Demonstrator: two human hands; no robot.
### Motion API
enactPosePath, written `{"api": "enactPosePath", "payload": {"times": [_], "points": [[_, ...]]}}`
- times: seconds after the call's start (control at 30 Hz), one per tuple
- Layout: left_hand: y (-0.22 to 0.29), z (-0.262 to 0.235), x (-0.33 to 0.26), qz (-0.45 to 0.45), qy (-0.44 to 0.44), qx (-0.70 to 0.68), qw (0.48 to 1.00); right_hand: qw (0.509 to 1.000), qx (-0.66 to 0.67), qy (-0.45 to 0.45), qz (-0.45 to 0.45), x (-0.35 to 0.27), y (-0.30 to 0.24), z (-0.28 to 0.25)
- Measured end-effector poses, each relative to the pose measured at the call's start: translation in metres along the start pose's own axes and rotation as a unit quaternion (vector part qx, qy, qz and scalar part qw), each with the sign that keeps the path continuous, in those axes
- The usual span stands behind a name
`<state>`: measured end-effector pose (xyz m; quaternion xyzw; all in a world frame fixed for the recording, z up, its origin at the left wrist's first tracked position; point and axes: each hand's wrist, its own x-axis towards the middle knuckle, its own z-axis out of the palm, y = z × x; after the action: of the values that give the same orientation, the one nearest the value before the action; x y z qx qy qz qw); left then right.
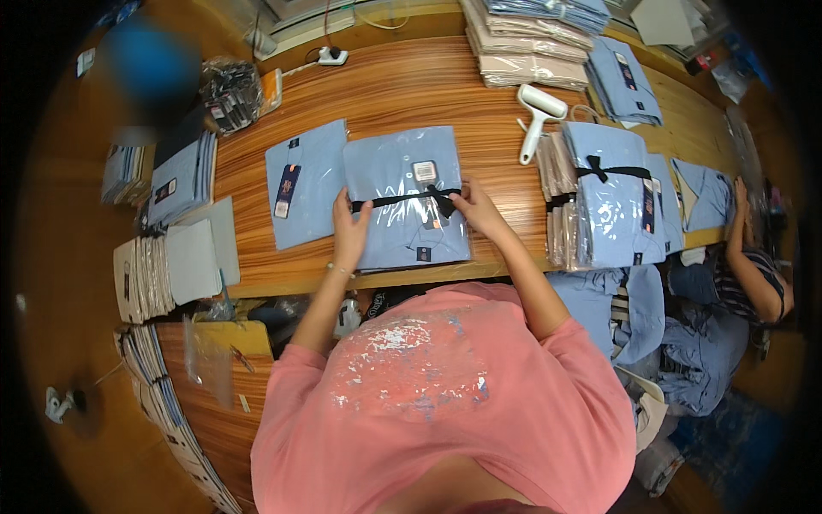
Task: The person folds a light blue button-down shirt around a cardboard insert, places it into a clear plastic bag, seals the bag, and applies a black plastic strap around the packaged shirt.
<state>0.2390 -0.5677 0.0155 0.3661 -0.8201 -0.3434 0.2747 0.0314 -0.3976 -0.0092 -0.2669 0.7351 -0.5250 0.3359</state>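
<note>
Two hands stand apart, one at each side edge of one plastic-wrapped blue bundle (385, 236): the left hand (347, 230) clasps its left edge, the right hand (478, 208) its right, at the ends of one black ribbon (398, 202). The bundle lies at the front of one striped wooden table (402, 86). One folded blue garment (317, 176) lies just left; one white lint roller (539, 116) lies farther back, right.
</note>
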Motion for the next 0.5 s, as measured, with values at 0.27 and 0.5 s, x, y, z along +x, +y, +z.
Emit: {"api": "enactPosePath", "payload": {"times": [0.27,0.5], "points": [[0.08,0.03,0.004,0.158,-0.104,-0.009,0.982,0.944,-0.202,0.048,-0.258,-0.022,-0.041,0.012],[0.06,0.044,0.017,0.089,-0.128,-0.051,0.986,0.97,0.242,0.011,-0.004,-0.034,-0.075,-0.04]]}}
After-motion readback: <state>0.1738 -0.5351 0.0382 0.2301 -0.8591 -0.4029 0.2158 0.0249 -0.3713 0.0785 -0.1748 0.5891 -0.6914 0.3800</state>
